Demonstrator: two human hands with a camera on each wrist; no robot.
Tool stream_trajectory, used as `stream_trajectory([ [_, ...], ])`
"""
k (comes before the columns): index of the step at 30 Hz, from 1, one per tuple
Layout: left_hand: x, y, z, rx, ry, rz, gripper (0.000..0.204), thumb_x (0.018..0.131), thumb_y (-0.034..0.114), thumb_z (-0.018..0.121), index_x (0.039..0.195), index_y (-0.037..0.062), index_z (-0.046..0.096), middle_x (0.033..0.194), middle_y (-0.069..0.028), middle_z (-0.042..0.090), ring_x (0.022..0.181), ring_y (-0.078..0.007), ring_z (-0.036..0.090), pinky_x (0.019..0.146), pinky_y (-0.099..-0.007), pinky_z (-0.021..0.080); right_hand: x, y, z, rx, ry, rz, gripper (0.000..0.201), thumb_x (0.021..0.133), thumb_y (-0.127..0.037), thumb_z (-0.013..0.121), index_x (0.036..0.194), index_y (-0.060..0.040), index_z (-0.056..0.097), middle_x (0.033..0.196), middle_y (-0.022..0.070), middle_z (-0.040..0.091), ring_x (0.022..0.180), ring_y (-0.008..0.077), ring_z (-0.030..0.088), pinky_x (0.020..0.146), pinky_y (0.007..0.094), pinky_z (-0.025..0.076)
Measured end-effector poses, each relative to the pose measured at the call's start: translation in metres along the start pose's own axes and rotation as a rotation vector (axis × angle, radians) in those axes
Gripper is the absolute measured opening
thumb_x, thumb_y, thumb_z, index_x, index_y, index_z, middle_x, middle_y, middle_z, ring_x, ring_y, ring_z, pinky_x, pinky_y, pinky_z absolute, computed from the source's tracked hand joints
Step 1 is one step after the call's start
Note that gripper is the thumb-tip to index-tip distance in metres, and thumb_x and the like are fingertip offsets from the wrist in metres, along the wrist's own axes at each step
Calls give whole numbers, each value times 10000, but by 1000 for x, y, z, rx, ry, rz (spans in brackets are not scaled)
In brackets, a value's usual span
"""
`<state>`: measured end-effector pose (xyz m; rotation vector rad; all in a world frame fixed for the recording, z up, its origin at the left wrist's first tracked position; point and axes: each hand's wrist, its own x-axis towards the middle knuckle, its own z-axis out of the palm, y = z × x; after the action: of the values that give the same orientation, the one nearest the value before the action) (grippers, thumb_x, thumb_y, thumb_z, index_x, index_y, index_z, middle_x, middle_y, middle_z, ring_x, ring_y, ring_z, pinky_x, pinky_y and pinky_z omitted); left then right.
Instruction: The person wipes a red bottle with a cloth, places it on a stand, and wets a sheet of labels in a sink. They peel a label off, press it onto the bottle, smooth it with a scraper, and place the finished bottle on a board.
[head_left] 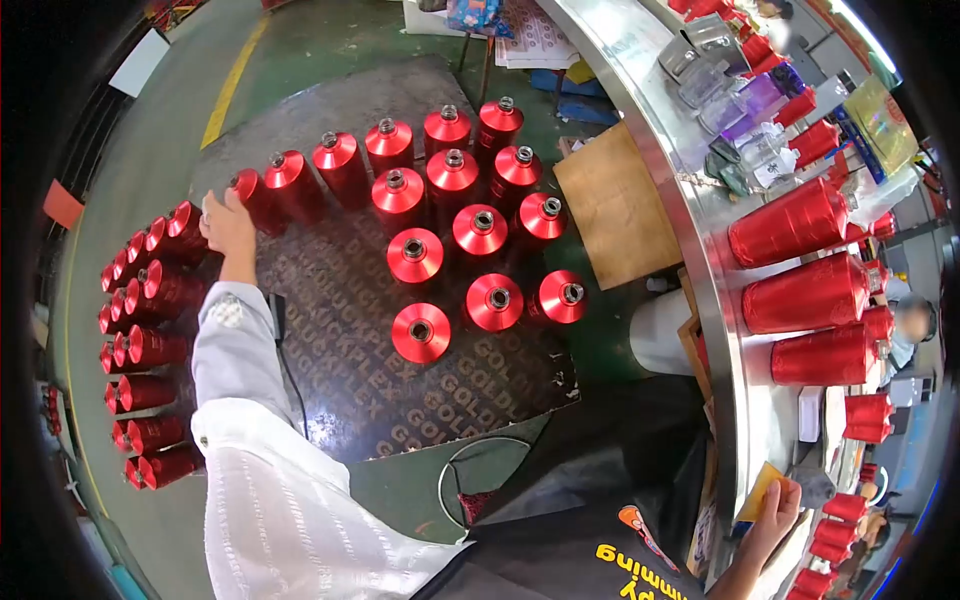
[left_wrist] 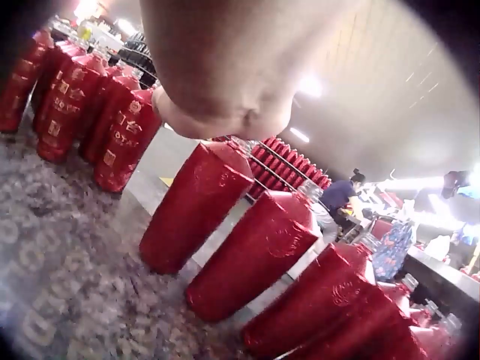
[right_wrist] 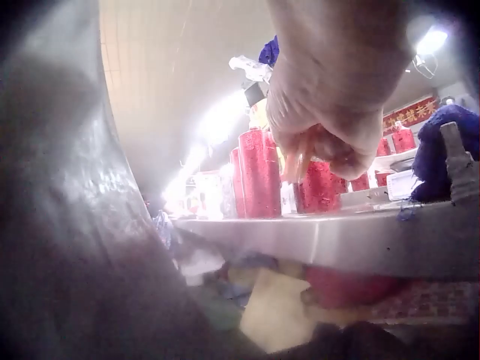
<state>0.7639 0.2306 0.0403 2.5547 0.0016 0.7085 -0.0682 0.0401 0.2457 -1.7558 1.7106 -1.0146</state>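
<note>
My left hand (head_left: pixel 228 235) is between two groups of red bottles on the dark board (head_left: pixel 350 290), its fingers by the top of a red bottle (head_left: pixel 262 205). In the left wrist view, that hand (left_wrist: pixel 225 82) is above an upright red bottle (left_wrist: pixel 196 206); its fingertips are hidden, so I cannot tell whether they touch the neck. Over by the metal counter (head_left: pixel 690 225), my right hand (head_left: pixel 770 525) pinches a flat yellow piece (head_left: pixel 760 488). The right wrist view shows this hand (right_wrist: pixel 330 97) with curled fingers, near red bottles (right_wrist: pixel 260 176).
Rows of red bottles (head_left: pixel 155 390) stand at the board's left side, and several more (head_left: pixel 482 230) toward its right. Large red bottles (head_left: pixel 800 300) lie on the counter beside clear containers (head_left: pixel 705 85). Brown cardboard (head_left: pixel 615 210) and a white bin (head_left: pixel 660 330) are below it.
</note>
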Motion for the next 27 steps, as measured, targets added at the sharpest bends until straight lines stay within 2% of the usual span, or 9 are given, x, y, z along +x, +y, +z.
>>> stream_trajectory([
  [2,-15,-1,-1,-64,122,262,464,917,380,531,1288,103,518,1279,-121,561,1180,-402,487,985,-519,386,1,5,-2,-22,9,-33,91,958,-122,571,973,-36,545,839,-35,504,734,25,417,639,175,342],
  [3,-32,14,-17,-66,97,276,429,911,353,543,1261,104,535,1246,-121,578,1133,-382,518,979,-510,385,1,2,-2,-1,1,-23,99,957,-123,570,976,-31,541,842,-26,499,751,39,425,658,185,353],
  [4,-44,25,-29,-165,10,360,424,911,337,546,1269,110,536,1264,-132,571,1167,-360,511,1006,-496,368,0,-2,-1,20,-6,-13,106,957,-125,569,979,-27,537,844,-17,495,767,53,432,677,195,365],
  [5,-54,22,-20,-190,142,468,429,909,323,553,1278,103,533,1300,-156,551,1214,-358,486,1041,-477,341,-1,-4,-1,40,-14,-1,113,956,-127,568,983,-22,533,847,-7,490,784,66,440,696,205,377],
  [14,-183,83,-106,-624,-131,434,432,882,173,596,1272,7,515,1324,-195,518,1261,-337,447,1073,-439,298,-7,2,-22,106,-18,-19,253,983,-125,507,1205,-3,507,1046,68,567,924,128,534,846,244,429],
  [17,-236,110,-151,-748,-278,432,442,879,161,580,1280,-5,497,1331,-204,499,1242,-354,446,1068,-436,300,-9,17,-41,47,-3,-57,286,993,-115,467,1260,-20,508,1124,71,599,997,127,554,812,223,435],
  [20,-287,135,-189,-847,-375,447,447,869,144,596,1281,1,500,1313,-187,506,1224,-339,458,1066,-422,317,-14,10,-53,-80,-39,-240,285,999,-113,441,1264,-30,506,1268,104,564,1127,164,522,861,241,458],
  [21,-303,142,-200,-880,-431,429,444,870,141,599,1279,1,501,1309,-188,508,1224,-340,458,1063,-423,323,-16,19,-57,51,-32,-162,261,995,-86,424,1229,-26,521,1377,127,496,1212,210,488,890,264,474],
  [27,-374,174,-271,-1008,-566,505,426,863,128,596,1261,7,503,1297,-194,497,1223,-347,448,1055,-423,335,-23,37,-71,-124,9,-381,202,988,-51,408,1127,-24,552,1419,141,445,1229,238,485,833,256,481],
])
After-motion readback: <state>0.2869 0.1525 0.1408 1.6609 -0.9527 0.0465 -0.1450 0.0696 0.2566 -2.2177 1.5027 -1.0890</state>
